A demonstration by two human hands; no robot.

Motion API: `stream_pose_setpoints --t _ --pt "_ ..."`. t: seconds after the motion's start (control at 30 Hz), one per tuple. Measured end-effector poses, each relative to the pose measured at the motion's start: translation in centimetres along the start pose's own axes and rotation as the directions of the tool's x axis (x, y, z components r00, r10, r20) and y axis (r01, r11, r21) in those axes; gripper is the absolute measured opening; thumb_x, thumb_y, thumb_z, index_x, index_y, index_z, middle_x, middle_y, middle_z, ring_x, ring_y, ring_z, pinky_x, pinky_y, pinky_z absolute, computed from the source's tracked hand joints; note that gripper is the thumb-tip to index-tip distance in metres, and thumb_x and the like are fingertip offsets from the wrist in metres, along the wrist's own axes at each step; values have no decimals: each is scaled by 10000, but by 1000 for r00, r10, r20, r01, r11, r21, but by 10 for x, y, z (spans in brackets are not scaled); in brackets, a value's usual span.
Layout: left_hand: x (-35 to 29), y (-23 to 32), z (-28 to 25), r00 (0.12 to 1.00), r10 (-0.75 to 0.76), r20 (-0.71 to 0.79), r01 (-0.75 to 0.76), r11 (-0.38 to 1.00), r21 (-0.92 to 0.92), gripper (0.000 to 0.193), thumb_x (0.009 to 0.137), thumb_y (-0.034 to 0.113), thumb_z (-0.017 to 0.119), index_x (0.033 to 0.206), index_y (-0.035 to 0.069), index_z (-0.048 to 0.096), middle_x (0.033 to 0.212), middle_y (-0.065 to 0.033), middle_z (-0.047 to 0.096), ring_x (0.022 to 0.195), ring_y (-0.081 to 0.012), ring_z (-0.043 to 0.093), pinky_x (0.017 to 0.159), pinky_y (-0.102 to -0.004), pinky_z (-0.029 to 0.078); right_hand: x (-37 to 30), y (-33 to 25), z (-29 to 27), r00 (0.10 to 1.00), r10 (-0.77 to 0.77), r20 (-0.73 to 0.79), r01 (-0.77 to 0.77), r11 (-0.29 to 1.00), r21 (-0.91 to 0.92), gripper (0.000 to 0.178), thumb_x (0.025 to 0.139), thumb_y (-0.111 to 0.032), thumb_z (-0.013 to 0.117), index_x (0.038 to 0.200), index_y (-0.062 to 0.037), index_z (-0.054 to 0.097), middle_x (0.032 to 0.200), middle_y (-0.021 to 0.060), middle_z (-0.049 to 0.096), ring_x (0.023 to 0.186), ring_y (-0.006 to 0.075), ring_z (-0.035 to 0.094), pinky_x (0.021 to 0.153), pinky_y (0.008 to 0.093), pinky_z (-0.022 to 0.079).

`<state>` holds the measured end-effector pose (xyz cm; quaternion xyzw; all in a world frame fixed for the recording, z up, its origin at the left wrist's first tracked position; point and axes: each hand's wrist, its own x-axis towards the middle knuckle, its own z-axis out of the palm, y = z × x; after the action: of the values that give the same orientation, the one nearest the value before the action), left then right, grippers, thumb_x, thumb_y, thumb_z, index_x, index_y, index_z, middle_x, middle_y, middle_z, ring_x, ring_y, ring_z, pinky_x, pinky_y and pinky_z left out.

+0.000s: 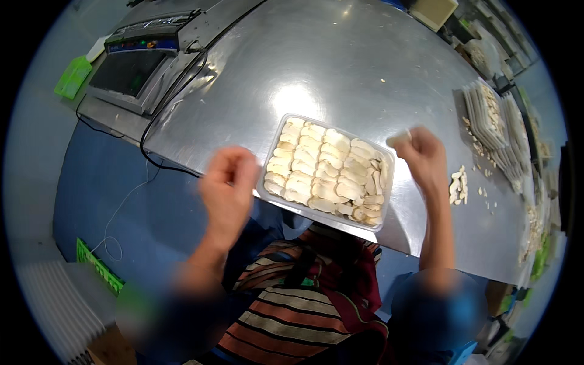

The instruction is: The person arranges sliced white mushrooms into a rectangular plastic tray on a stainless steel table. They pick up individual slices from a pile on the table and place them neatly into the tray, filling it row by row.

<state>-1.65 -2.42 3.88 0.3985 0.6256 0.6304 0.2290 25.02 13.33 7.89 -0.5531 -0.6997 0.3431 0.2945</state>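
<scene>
A shallow clear plastic tray (263, 188) sits at the near edge of the steel table, filled with rows of overlapping pale slices (316, 164) that look like mushroom. The slices at its right end lie less evenly. Just past the tray's upper right corner, my right hand (424, 152) pinches a pale slice (398, 139) between thumb and fingers, above the table. To the left of the tray, my left hand (229, 179) is raised with fingers curled toward the thumb. It is blurred, and anything between its fingertips cannot be made out.
Loose pale pieces (458, 185) lie on the steel table (365, 73) to the right. Beyond them stand stacked clear trays (486, 115) with more pieces. A machine with a dark panel (128, 72) and black cables (146, 137) occupies the far left. A green crate (97, 266) stands below left.
</scene>
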Motion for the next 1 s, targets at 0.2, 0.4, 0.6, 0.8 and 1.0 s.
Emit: stream_pose_setpoints --t 0.2,0.4,0.6,0.8,1.0 --pt "-52 30 29 394 -357 847 821 550 -150 399 995 388 505 885 13 587 646 -2 523 542 -45 418 479 -199 326 -111 -20 37 652 -743 153 734 669 116 314 619 23 721 908 -13 605 852 124 639 718 316 630 640 358 537" --pt "-63 27 34 491 -390 779 668 743 -49 228 983 208 517 882 20 597 685 -1 550 584 -43 449 510 -194 347 -131 -17 38 756 -642 128 652 756 -58 315 637 -45 763 915 -13 618 904 139 634 803 330 620 705 390 533" --pt "-67 33 43 608 -354 711 470 882 37 171 974 158 551 911 10 608 691 11 568 627 -25 497 552 -185 387 -132 -12 28 794 -597 115 607 766 -211 297 632 -76 790 891 -47 646 854 100 629 810 309 597 735 375 507" --pt "-57 23 48 745 -299 597 392 920 -28 199 987 175 530 1010 2 626 648 8 559 568 -23 471 513 -175 357 -112 3 38 740 -663 111 663 692 -286 240 638 -57 766 834 -46 626 761 76 573 761 275 564 671 373 466" --pt "-23 23 22 896 -308 322 347 935 -73 212 986 168 544 1018 -25 624 669 -6 565 573 -49 477 518 -196 367 -95 21 50 779 -614 130 612 698 -371 171 678 -61 728 811 -48 621 738 77 544 746 267 544 674 362 454"
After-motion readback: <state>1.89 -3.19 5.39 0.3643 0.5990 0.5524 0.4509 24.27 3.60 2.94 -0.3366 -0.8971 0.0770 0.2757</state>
